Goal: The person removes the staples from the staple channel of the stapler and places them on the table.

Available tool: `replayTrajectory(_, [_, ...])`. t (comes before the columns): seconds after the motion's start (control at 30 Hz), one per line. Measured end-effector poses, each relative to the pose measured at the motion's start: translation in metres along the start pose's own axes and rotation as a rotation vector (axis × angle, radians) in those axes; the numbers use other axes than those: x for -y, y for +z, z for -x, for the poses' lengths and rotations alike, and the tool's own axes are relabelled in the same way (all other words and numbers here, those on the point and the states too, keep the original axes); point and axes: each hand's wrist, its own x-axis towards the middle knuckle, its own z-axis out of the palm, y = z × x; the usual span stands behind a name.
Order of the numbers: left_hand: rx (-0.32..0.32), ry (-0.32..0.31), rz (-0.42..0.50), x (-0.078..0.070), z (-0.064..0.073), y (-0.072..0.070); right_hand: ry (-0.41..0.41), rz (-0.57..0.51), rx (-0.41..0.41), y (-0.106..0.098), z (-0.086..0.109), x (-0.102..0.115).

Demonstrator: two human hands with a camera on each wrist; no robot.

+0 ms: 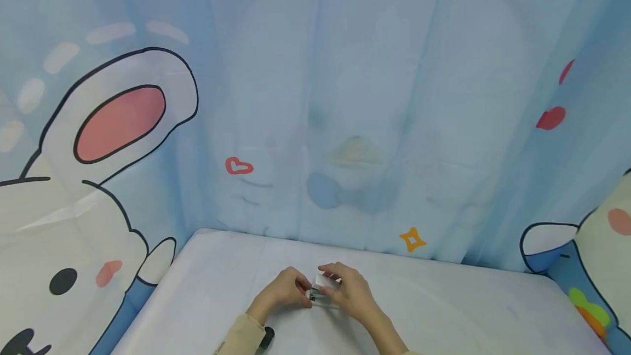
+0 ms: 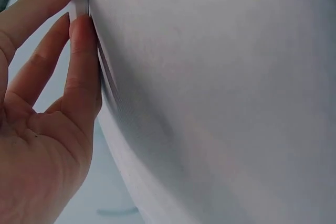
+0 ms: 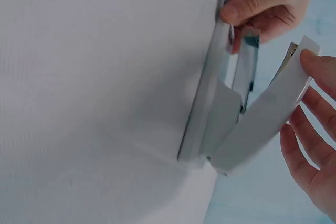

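Note:
A white stapler (image 3: 262,124) lies on the table with its top cover swung up from the base (image 3: 197,114). Its metal staple channel (image 3: 245,69) shows between the two. My left hand (image 1: 286,288) pinches the front end of the base between thumb and fingers; in the left wrist view a pale strip of the base (image 2: 80,3) shows between the fingertips. On the raised cover, my right hand (image 1: 352,292) has its thumb on one side and fingers on the other, gripping it near the free end. Whether staples are in the channel I cannot tell.
The stapler rests on a white-covered table (image 1: 443,311). Beside my left sleeve is a small black object (image 1: 267,337), partly hidden. A blue curtain (image 1: 365,97) with cartoon prints hangs behind the table's far edge.

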Motion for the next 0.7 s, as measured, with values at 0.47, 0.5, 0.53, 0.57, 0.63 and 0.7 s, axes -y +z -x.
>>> replayTrajectory(0.47, [-0.002, -0.073, 0.059, -0.004, 0.004, -0.003, -0.077, -0.180, 0.036, -0.036, 0.014, -0.009])
replayTrajectory(0.5, [-0.001, -0.079, 0.063, -0.004, 0.003, -0.002, -0.075, -0.192, 0.030, -0.038, 0.016, -0.010])
replayTrajectory(0.53, [-0.001, -0.084, 0.065, -0.005, 0.003, -0.002, -0.079, -0.194, 0.020, -0.039, 0.017, -0.012])
replayTrajectory(0.57, [-0.001, -0.090, 0.067, -0.004, 0.002, -0.001, -0.081, -0.196, 0.010, -0.041, 0.018, -0.013])
replayTrajectory(0.63, [-0.003, -0.091, 0.067, -0.004, 0.002, 0.000, -0.080, -0.186, -0.015, -0.044, 0.020, -0.015])
replayTrajectory(0.7, [-0.004, -0.092, 0.072, -0.004, 0.002, 0.001, -0.058, -0.164, -0.030, -0.048, 0.021, -0.016])
